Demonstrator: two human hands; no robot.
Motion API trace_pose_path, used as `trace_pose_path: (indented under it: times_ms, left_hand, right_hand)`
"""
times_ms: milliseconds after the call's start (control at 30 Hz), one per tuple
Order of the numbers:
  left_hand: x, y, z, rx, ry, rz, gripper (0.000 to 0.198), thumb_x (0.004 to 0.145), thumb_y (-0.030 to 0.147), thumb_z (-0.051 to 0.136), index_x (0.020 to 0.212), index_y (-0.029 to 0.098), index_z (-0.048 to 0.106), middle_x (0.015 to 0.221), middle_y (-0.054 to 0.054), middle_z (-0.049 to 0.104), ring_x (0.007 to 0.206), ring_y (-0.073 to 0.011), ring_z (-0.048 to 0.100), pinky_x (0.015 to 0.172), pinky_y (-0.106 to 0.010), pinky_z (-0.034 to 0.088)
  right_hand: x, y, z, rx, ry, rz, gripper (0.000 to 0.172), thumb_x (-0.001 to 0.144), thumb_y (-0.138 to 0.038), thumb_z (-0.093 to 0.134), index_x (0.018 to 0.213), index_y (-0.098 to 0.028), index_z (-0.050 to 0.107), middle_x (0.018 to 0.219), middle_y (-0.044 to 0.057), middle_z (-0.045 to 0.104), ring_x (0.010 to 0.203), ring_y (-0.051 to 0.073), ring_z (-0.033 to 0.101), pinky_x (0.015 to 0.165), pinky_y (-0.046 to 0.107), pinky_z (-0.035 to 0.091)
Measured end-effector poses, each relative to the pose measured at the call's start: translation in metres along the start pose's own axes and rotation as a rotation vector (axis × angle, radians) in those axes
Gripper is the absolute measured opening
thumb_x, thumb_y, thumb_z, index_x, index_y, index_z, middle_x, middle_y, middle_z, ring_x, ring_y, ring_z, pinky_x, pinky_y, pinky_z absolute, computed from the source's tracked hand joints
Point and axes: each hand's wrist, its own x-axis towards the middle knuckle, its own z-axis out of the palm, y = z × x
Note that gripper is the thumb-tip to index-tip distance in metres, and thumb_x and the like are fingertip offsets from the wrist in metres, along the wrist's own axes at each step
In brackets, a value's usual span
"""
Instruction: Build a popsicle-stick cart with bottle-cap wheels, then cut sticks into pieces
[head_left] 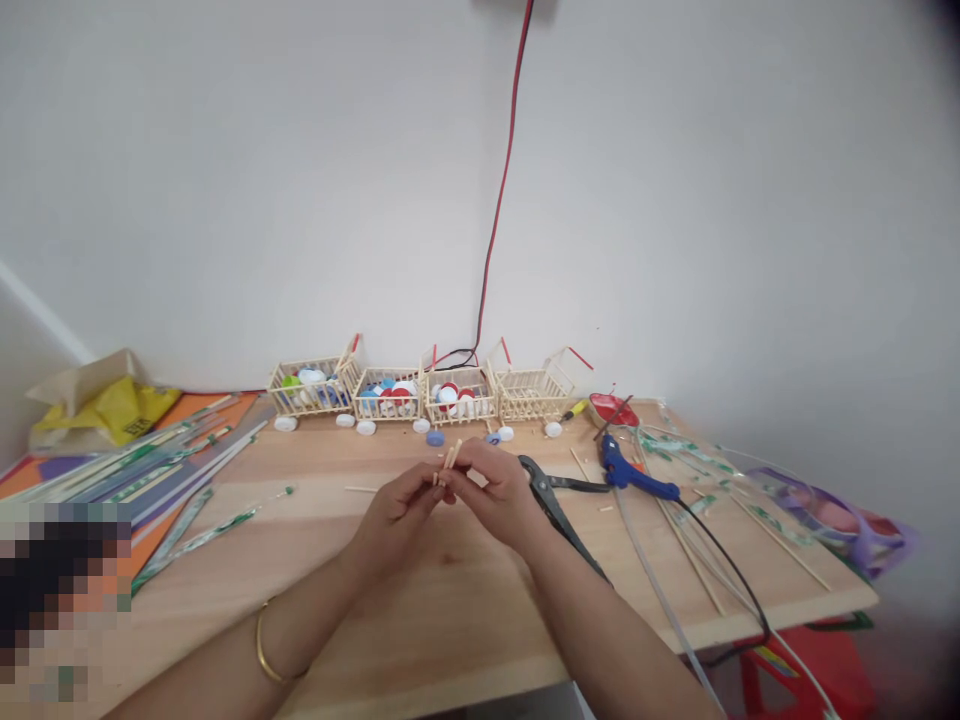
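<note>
My left hand (405, 502) and my right hand (491, 485) meet over the middle of the wooden table (450, 620). Between their fingertips are short pieces of wooden stick (452, 455), pinched by both hands; how many is hard to make out. Just right of my right hand lies a pair of dark-handled pliers (559, 515), partly hidden by my forearm. Behind my hands stand several small carts built of sticks, among them a cart with red and white caps (459, 395) and a cart without caps inside (531, 393). A thin stick (361, 490) lies beside my left hand.
A blue glue gun (637, 475) with a black cord lies at the right, near a red dish (613, 408) and loose sticks (780, 540). Wrapped sticks (217, 530) and a yellow bag (124, 410) are at the left. A red-black cable (510, 150) hangs down the wall.
</note>
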Motion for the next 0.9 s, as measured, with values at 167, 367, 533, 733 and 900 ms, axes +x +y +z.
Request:
trace_pose_path:
  times_ms: [167, 367, 533, 733, 900]
  left_hand:
    - [0.006, -0.014, -0.002, 0.078, -0.032, -0.147, 0.021, 0.090, 0.031, 0.049, 0.093, 0.017, 0.064, 0.090, -0.003, 0.067, 0.086, -0.0167, 0.059, 0.081, -0.028, 0.044]
    - [0.008, -0.019, -0.003, 0.158, -0.077, -0.202, 0.023, 0.088, 0.032, 0.050, 0.085, 0.016, 0.065, 0.074, 0.000, 0.063, 0.070, -0.0142, 0.055, 0.067, -0.025, 0.042]
    - [0.012, -0.018, -0.020, 0.323, -0.045, -0.118, 0.023, 0.087, 0.032, 0.051, 0.090, 0.018, 0.069, 0.084, -0.002, 0.070, 0.076, -0.0156, 0.061, 0.072, -0.025, 0.045]
    - [0.017, -0.026, -0.042, 0.440, -0.110, -0.097, 0.028, 0.090, 0.036, 0.050, 0.095, 0.018, 0.071, 0.094, -0.004, 0.073, 0.085, -0.0179, 0.065, 0.077, -0.026, 0.047]
    - [0.020, -0.041, -0.049, 0.713, 0.022, 0.054, 0.029, 0.091, 0.029, 0.044, 0.098, 0.016, 0.069, 0.100, -0.010, 0.070, 0.095, -0.0214, 0.062, 0.088, -0.035, 0.048]
  right_hand:
    - [0.000, 0.017, 0.002, 0.141, -0.104, 0.173, 0.003, 0.086, -0.022, 0.058, 0.088, -0.020, 0.060, 0.073, -0.001, 0.062, 0.068, 0.012, 0.060, 0.067, 0.025, 0.046]
    - [-0.002, 0.037, 0.005, 0.281, -0.053, 0.277, 0.027, 0.081, -0.022, 0.061, 0.107, -0.021, 0.056, 0.084, 0.001, 0.065, 0.073, 0.013, 0.063, 0.070, 0.027, 0.050]
    - [-0.002, 0.039, -0.006, 0.412, -0.073, 0.471, 0.021, 0.077, -0.034, 0.067, 0.089, -0.019, 0.059, 0.076, 0.000, 0.066, 0.071, 0.014, 0.064, 0.070, 0.028, 0.049]
    - [-0.005, 0.051, -0.022, 0.235, -0.275, 0.607, 0.011, 0.073, -0.023, 0.065, 0.082, -0.016, 0.065, 0.070, 0.001, 0.068, 0.069, 0.014, 0.065, 0.066, 0.026, 0.047]
    - [-0.010, 0.061, -0.020, -0.100, -0.419, 0.584, 0.009, 0.073, -0.018, 0.061, 0.079, -0.017, 0.067, 0.065, -0.001, 0.063, 0.061, 0.012, 0.057, 0.054, 0.021, 0.038]
